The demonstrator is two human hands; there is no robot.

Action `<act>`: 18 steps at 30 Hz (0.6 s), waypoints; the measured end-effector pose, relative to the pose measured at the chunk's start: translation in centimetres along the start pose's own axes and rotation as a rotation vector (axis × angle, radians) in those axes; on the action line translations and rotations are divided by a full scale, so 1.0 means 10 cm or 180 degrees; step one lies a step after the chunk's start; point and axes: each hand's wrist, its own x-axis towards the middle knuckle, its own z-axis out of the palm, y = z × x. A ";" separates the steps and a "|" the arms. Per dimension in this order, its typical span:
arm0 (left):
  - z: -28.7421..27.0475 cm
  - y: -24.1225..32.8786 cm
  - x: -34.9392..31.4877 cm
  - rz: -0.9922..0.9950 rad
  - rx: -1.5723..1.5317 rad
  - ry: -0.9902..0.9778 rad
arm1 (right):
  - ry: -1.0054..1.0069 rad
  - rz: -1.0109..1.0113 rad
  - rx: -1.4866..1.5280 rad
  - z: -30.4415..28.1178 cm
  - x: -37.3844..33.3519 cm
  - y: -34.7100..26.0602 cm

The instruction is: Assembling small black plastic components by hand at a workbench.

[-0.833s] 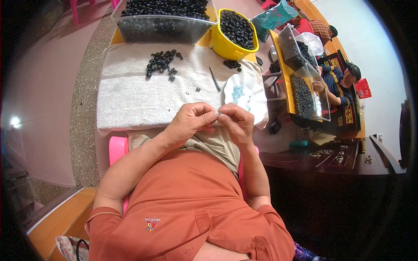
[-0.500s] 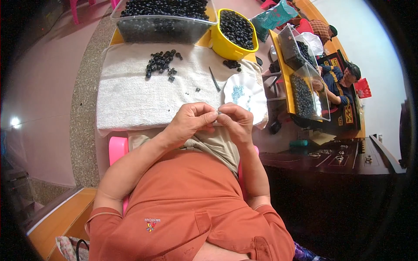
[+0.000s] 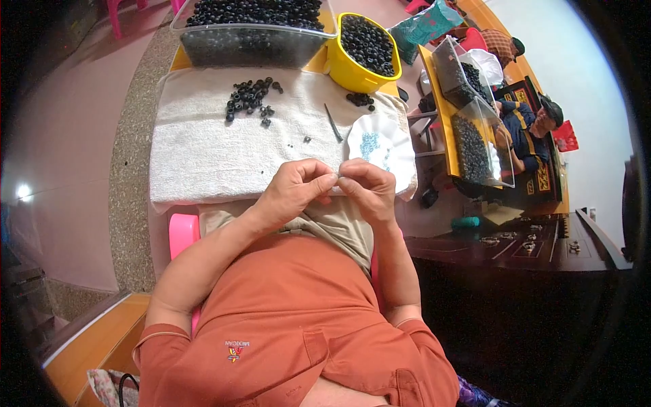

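Note:
My left hand (image 3: 296,188) and my right hand (image 3: 369,188) meet above the near edge of a white towel (image 3: 196,156). Thumb and forefinger of each are pinched together, tip to tip, around something too small to make out. Just beyond my right hand lies a white scalloped plate (image 3: 401,152) with small pale blue pieces (image 3: 370,144) on it. A thin dark pointed tool (image 3: 333,123) rests on the towel beside the plate. Farther off, a loose pile of black round bead-like parts (image 3: 249,98) is spread on the towel, with a few tiny dark bits nearer me.
At the back stand a clear bin (image 3: 251,46) and a yellow tub (image 3: 359,83), both full of black parts. A smaller black heap (image 3: 361,100) sits below the tub. To the right, a co-worker (image 3: 532,136) sits at another table with clear bins (image 3: 471,139). A pink stool (image 3: 184,234) is under me.
My hands stay pinched together in nearly the same place, with only slight finger movement. The co-worker at the right has shifted a little.

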 end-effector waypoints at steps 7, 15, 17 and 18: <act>0.01 0.01 0.00 0.0138 0.0188 0.0003 | -0.0022 0.0227 0.0047 0.01 0.00 -0.04; 0.02 0.09 -0.03 -0.0087 0.0218 0.0051 | -0.0120 0.0666 -0.0247 0.02 0.00 -0.03; 0.01 0.03 -0.01 -0.0011 0.0218 0.0064 | -0.0133 0.0588 -0.0349 0.02 0.00 -0.03; 0.01 0.01 0.00 0.0064 0.0217 0.0075 | -0.0144 0.0510 -0.0451 0.03 0.00 -0.03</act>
